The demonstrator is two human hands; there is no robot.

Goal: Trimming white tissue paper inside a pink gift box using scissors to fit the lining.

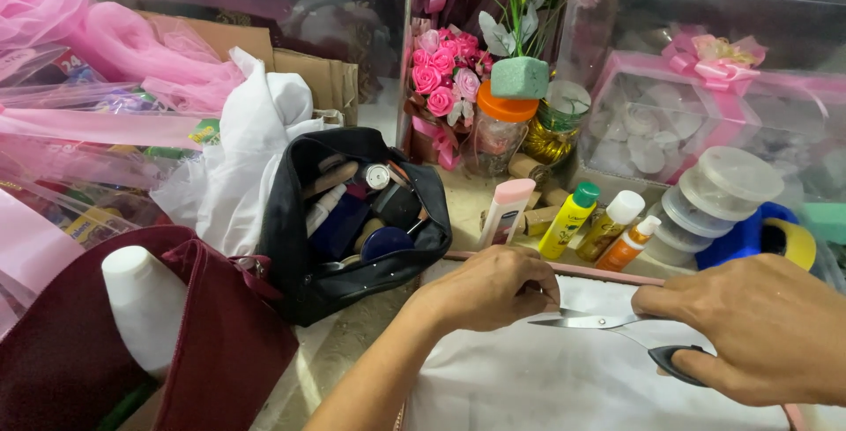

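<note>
You're mid-cut: your right hand (762, 330) grips the scissors (617, 332) at 4 o'clock, blades parted, while your left hand (489, 290) pinches the white fabric (564, 378) (bottom centre); next, I'd judge, close the blades with the cloth taut.

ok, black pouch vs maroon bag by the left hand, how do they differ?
The black pouch gapes open, crammed with many small cosmetic items; the maroon bag shows only one white bottle poking out. The black pouch sits farther back and nearer the left hand; the maroon bag is closer to the camera, cut off by the frame edge. Both are soft zip bags, open, holding toiletries.
</note>
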